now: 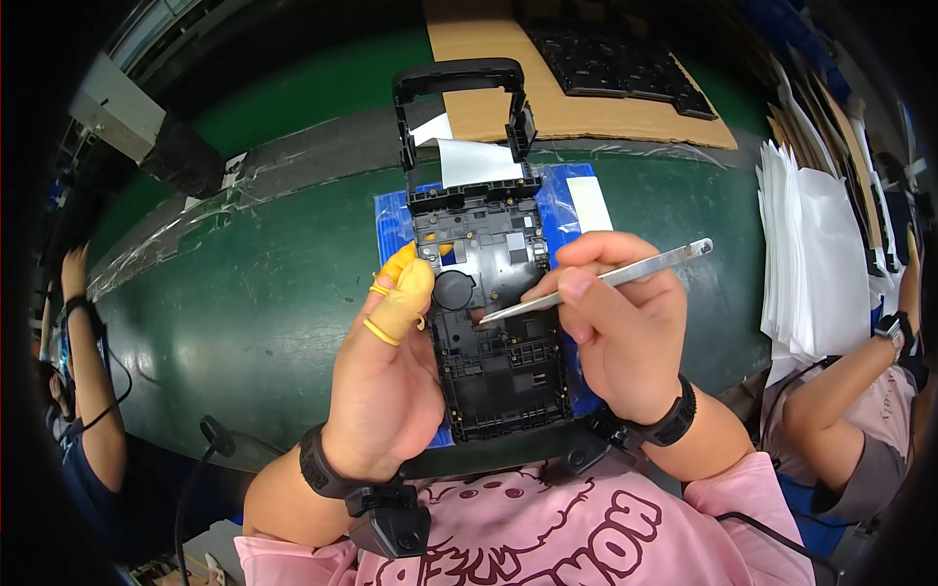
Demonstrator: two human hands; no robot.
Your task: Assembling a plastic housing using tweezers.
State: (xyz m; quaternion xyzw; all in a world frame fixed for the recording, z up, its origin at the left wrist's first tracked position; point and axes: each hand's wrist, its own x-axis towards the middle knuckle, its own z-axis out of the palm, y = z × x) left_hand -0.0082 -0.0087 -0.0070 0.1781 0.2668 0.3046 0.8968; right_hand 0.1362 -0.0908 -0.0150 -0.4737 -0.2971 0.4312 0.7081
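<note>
A black plastic housing [500,386] with a raised frame [459,73] at its far end lies before me, over a blue sheet [394,217]. My left hand [386,361], with yellow finger cots on some fingers, grips the left edge of the housing. Metal tweezers [645,266] are pinched in my right hand [625,332]. Their tips reach the housing's middle, near a small copper-coloured patch [479,317] and just below a round black disc [453,290]. Whether the tips hold anything is too small to tell. White paper [477,163] shows through the raised frame.
Cardboard [489,44] bearing black moulded parts [616,63] lies at the back of the green table [244,322]. White sheets [803,254] stand stacked at the right. A grey box-shaped device [122,107] is at the far left. Other people's arms [93,391] are at both sides.
</note>
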